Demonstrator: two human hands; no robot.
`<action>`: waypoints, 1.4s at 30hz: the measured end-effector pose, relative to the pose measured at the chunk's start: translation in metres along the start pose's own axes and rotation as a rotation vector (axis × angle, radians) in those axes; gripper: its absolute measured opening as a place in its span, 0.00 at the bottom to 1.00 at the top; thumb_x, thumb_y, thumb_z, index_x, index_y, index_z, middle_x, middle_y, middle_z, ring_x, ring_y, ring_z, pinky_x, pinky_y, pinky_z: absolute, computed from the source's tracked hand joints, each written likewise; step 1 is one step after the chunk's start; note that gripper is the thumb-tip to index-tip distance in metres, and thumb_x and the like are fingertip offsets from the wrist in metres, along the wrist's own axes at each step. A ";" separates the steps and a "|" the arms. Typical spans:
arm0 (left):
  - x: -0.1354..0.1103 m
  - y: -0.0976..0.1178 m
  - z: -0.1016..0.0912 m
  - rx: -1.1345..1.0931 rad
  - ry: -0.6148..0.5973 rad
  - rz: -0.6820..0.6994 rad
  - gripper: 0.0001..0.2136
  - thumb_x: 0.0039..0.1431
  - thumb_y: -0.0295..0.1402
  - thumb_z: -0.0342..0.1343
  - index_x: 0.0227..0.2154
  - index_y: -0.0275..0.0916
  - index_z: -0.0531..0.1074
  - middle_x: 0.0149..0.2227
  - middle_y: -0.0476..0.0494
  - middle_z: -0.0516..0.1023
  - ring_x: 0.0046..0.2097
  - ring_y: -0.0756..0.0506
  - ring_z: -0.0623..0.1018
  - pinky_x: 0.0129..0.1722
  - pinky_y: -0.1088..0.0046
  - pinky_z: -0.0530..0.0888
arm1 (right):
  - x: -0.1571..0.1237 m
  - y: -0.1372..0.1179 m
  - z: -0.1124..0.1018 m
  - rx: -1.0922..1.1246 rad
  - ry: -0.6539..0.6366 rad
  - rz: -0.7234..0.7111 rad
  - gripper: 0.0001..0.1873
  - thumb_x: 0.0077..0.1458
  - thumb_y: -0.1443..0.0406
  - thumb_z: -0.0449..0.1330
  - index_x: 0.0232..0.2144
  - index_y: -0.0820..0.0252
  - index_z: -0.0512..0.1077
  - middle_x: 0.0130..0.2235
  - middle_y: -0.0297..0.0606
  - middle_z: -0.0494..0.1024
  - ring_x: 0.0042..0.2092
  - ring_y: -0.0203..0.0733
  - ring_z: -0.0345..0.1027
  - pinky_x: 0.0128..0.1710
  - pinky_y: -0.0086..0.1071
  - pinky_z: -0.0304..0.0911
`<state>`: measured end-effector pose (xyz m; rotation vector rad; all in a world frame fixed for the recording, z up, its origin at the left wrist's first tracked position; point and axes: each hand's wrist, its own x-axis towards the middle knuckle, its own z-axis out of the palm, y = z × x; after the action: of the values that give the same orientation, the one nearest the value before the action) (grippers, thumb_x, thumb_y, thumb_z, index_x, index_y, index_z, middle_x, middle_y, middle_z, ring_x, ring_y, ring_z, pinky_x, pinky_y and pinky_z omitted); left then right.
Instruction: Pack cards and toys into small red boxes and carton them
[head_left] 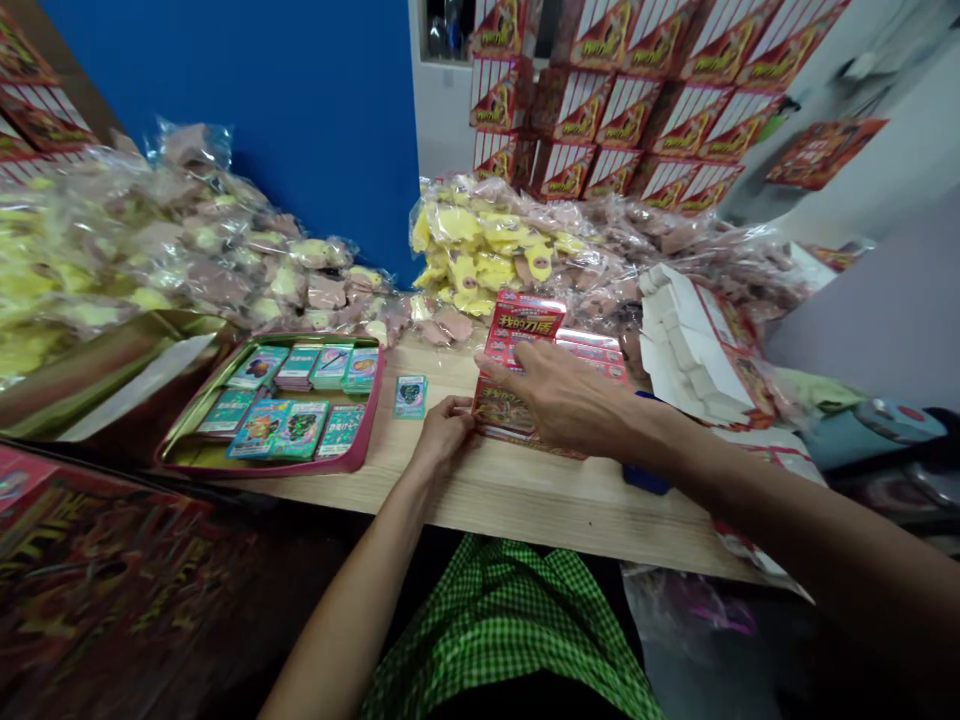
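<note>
A red printed display box [504, 408] stands on the wooden table in front of me, with its upright red header card [529, 318] at the back. Narrow red cartons [589, 350] sit in rows beside the header. My left hand [448, 428] curls its fingers against the box's lower left corner. Over the box lies my right hand [559, 395], palm down, fingers stretched apart across its top; the hand hides part of the contents. Left of my left hand, a single green picture card [410, 397] lies flat. A tin [367, 440] further left holds several stacks of similar cards.
Bagged yellow and pink pieces [480, 250] are heaped along the back. White folded cartons [694, 345] stand at the right, near a dark blue object [645, 480] partly under my right forearm. Red boxes [600, 110] are stacked behind. The table's front edge [517, 535] is near my lap.
</note>
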<state>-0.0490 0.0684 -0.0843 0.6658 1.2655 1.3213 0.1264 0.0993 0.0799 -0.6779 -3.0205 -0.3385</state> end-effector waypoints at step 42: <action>0.032 0.101 0.034 0.572 -0.119 0.769 0.33 0.68 0.59 0.37 0.61 0.43 0.68 0.68 0.36 0.66 0.68 0.39 0.67 0.66 0.56 0.65 | -0.056 0.078 0.067 0.816 0.587 0.834 0.34 0.73 0.52 0.33 0.72 0.58 0.54 0.71 0.45 0.60 0.73 0.47 0.47 0.72 0.49 0.45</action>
<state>-0.0577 0.1292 0.0082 1.7366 1.3489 1.4777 0.2112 0.1588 0.0262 -1.3011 -1.8295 0.5756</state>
